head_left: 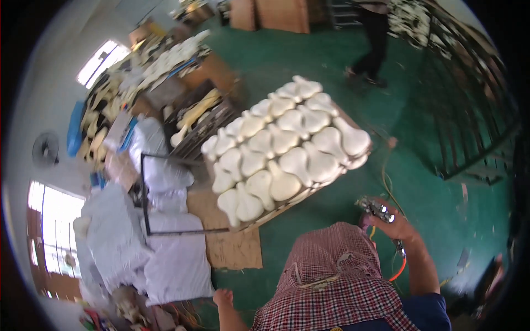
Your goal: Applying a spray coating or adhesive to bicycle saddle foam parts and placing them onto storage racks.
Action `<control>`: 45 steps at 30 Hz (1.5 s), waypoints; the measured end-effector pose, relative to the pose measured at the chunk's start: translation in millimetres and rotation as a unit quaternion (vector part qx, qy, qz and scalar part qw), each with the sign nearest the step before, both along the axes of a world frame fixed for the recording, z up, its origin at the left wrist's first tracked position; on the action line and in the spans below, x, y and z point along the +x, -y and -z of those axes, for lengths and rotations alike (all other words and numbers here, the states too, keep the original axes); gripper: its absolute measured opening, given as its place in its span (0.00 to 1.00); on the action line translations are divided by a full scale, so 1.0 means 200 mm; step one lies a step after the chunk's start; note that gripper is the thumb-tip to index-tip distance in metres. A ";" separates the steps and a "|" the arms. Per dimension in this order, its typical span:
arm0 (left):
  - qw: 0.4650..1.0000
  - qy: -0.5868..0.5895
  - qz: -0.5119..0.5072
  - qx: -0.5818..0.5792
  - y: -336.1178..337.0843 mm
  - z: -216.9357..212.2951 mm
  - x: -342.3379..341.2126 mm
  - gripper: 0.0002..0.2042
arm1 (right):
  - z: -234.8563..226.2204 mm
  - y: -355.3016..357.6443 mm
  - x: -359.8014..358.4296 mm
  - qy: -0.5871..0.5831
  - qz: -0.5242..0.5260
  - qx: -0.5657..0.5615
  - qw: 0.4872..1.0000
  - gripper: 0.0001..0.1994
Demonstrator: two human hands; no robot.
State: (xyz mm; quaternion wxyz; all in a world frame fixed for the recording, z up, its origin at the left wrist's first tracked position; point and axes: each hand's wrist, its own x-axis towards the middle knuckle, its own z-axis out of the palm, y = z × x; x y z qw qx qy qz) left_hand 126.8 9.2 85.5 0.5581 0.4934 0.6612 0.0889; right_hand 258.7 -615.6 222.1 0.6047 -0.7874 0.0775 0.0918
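Observation:
My right hand point(393, 225) grips a metal spray gun point(376, 209) with an orange hose point(398, 269) hanging from it, just right of a rack of several cream-white rounded moulded pieces point(287, 149). The gun's nozzle points toward the rack's near right corner. My left hand point(223, 298) is low in the picture, fingers curled, holding nothing that I can see, above the green floor. A red-and-white checked cloth point(337, 281) on my chest hides the lower middle of the view.
A cardboard sheet point(232, 243) lies on the green floor beside a black metal frame point(165, 193) and white bagged bundles point(160, 259). More cream pieces fill shelves point(165, 60) at the back left. A person point(375, 38) walks at the far end. Dark metal racks point(469, 110) stand right.

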 end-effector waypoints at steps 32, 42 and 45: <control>0.983 -0.064 -0.010 -0.174 -0.89 0.29 -0.05 0.12 | -0.36 -2.29 1.26 0.009 -0.168 0.022 0.985 0.22; 0.989 0.005 0.063 -0.131 -1.44 0.42 -0.04 0.11 | -0.39 -2.46 0.88 0.030 -0.128 -0.011 0.991 0.22; 0.986 0.014 0.087 -0.142 -1.58 0.44 -0.07 0.11 | -0.43 -2.53 0.75 0.007 -0.169 0.003 0.986 0.23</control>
